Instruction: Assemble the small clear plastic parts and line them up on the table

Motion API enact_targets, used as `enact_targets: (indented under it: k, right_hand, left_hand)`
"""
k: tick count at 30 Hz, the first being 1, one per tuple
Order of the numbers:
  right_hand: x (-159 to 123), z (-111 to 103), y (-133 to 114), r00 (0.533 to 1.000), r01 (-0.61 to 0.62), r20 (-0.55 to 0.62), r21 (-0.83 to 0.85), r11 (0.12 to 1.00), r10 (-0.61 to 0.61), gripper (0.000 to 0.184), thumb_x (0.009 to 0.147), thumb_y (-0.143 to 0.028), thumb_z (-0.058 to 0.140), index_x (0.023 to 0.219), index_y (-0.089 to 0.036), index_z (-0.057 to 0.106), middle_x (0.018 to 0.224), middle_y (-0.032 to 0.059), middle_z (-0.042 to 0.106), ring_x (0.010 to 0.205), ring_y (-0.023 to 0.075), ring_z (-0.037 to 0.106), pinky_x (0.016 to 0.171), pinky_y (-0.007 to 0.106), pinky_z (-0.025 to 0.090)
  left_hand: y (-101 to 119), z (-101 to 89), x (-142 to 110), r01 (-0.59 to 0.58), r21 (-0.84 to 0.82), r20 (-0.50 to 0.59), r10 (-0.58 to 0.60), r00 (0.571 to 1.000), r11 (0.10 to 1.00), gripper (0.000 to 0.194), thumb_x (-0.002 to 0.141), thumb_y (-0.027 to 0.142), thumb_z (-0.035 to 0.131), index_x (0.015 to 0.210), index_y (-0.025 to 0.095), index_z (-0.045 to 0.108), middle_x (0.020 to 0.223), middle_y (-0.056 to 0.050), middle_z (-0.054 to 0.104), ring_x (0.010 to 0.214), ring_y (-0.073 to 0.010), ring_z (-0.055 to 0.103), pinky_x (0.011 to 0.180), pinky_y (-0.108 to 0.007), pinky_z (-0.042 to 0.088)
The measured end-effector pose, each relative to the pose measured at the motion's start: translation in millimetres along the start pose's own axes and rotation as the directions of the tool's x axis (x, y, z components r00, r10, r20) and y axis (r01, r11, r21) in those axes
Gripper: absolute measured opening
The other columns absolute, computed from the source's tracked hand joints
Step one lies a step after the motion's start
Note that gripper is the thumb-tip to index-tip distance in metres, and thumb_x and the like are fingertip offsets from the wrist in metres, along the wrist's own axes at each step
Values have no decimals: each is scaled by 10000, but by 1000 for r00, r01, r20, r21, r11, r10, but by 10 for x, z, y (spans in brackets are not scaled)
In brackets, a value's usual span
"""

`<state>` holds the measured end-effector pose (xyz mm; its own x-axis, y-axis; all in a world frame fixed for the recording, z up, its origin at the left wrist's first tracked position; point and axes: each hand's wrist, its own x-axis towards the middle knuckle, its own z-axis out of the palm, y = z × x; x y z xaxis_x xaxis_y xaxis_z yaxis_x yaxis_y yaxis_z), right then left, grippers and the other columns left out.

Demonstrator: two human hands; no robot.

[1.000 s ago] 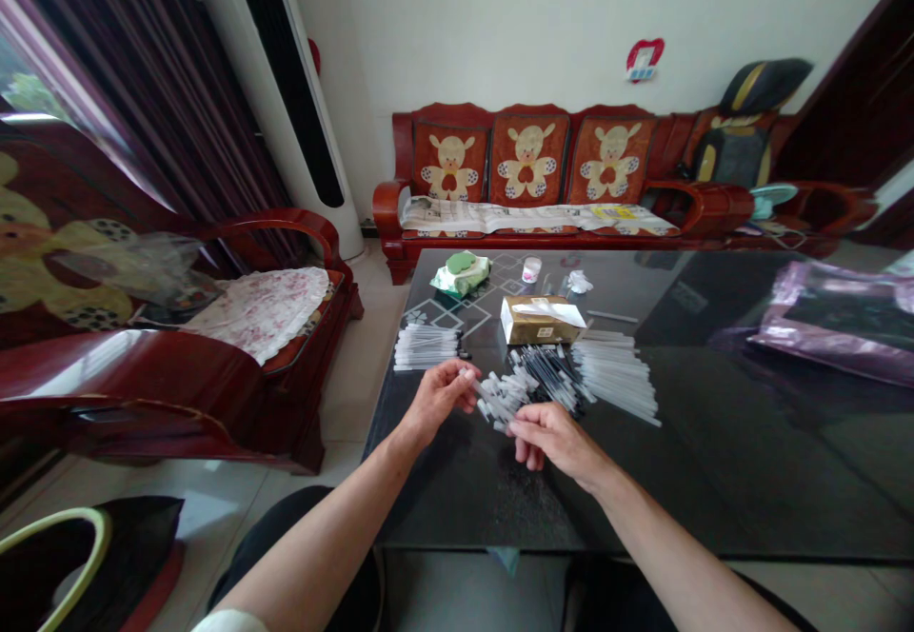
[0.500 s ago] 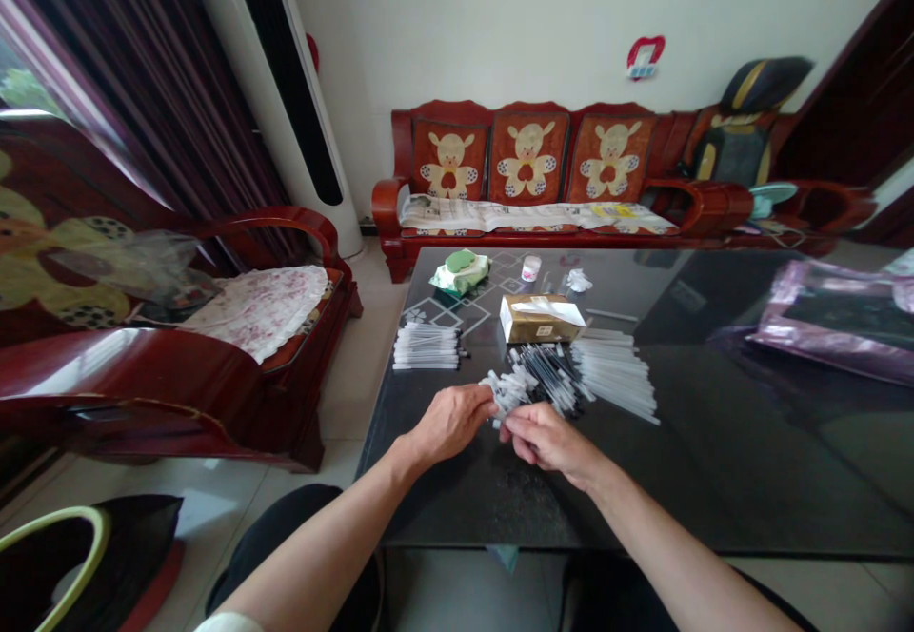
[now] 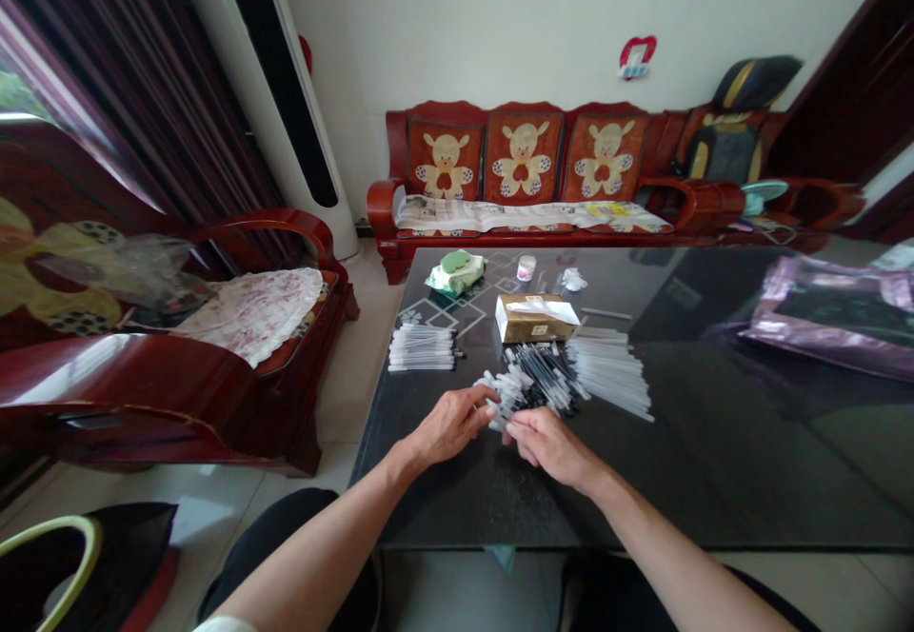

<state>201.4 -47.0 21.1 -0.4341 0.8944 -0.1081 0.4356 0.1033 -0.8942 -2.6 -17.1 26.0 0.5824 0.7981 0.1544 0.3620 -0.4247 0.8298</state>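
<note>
My left hand (image 3: 455,421) is at the near-left edge of a heap of small whitish pen caps (image 3: 508,386), its thumb and forefinger slightly apart with nothing visible between them. Close beside it, my right hand (image 3: 548,440) is closed, fingers curled in at the near side of the heap. Whatever its fingertips may hold is too small to make out. Behind the right hand lie dark pen refills (image 3: 544,373) with pale ends. Further right, translucent pen barrels (image 3: 611,371) are spread in a row. A stack of white pens (image 3: 421,346) with dark tips lies to the left.
A tissue box (image 3: 537,320) stands behind the refills. Further back are a green wipes pack (image 3: 455,274), a small white tub (image 3: 526,268) and a crumpled tissue (image 3: 573,279). A purple-edged plastic bag (image 3: 767,327) lies on the dark table (image 3: 714,480) at right.
My left thumb and forefinger have parted a little, and the hand has drawn slightly back from the caps. My right hand stays closed in nearly the same place. The view has shifted slightly.
</note>
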Motion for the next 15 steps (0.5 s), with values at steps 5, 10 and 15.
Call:
enact_targets:
  k: [5, 10, 15]
  right_hand:
    - [7, 34, 59, 954, -276, 239, 455, 847, 183, 403, 859, -529, 493, 820, -140, 591, 448, -89, 382, 331, 42, 169, 341, 198, 105]
    - [17, 66, 2, 994, -93, 87, 344, 934, 67, 415, 893, -524, 462, 777, -147, 589, 458, -73, 364, 383, 61, 251, 391, 210, 179]
    - [-34, 28, -119, 981, 119, -102, -340, 933, -162, 373, 957, -403, 373, 729, -192, 580, 593, 8, 556, 551, 130, 494, 558, 253, 312]
  left_hand:
    - [52, -72, -5, -164, 124, 1, 166, 986, 979, 296, 952, 355, 419, 870, 173, 637, 797, -47, 610, 718, -152, 559, 699, -229, 403]
    - [83, -83, -1, -189, 235, 14, 191, 982, 954, 313, 974, 312, 354, 828, 179, 597, 782, -48, 566, 718, -158, 530, 693, -234, 372]
    - [14, -86, 16, -146, 198, -48, 158, 986, 969, 347, 957, 359, 375, 745, 184, 585, 707, -39, 539, 655, -155, 485, 659, -243, 346]
